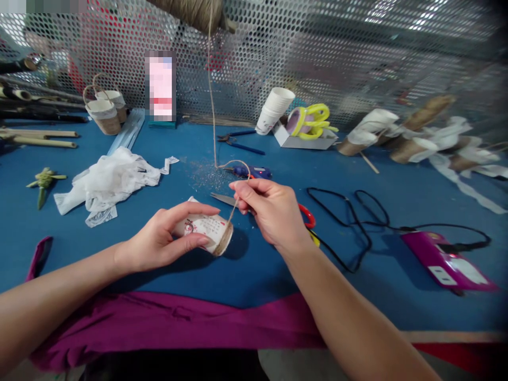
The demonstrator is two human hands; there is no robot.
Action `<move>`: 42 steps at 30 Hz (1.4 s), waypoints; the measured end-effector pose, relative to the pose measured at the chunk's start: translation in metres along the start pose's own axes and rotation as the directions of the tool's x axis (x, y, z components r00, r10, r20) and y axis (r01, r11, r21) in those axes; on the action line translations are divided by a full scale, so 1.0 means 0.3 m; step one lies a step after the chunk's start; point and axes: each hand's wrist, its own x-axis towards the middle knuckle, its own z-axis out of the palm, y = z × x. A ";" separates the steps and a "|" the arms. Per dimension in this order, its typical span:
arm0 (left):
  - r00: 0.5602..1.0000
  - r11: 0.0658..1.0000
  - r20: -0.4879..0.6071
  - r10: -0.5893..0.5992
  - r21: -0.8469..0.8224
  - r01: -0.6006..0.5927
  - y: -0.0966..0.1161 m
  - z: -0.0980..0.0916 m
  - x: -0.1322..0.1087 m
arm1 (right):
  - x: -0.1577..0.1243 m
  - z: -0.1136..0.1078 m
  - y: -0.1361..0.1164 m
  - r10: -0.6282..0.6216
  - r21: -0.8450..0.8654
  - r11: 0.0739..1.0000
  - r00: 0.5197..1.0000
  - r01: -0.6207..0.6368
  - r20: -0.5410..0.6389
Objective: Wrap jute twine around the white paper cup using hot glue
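Note:
My left hand grips a printed white paper cup lying on its side in the air, its base end toward the right. Twine wound in a narrow band circles that end. Between the thumb and fingers of my right hand is pinched the strand of twine, which runs from the cup up to a large spool overhead. Scissors with red handles lie partly hidden beneath my right hand. Just beyond it rests a blue glue gun.
Crumpled white lace lies at left, near two twine-covered cups. Blue-handled pliers, stacked paper cups and a white box stand behind. A black cable leads to a purple power strip at right.

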 end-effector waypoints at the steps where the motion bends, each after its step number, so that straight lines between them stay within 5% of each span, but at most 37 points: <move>1: 1.000 1.000 -0.003 0.004 0.001 -0.004 0.001 0.000 0.000 | 0.000 0.001 0.000 0.008 -0.007 1.000 1.000 -0.008 0.002; 32: 0.991 0.997 -0.117 0.063 -0.037 -0.067 0.006 0.002 -0.010 | -0.010 0.032 0.023 0.164 -0.203 0.970 0.975 -0.132 0.147; 42: 0.981 0.970 -0.155 -0.114 -0.230 0.076 0.006 0.008 0.000 | 0.001 0.045 0.047 0.166 -0.258 0.958 0.974 -0.123 0.154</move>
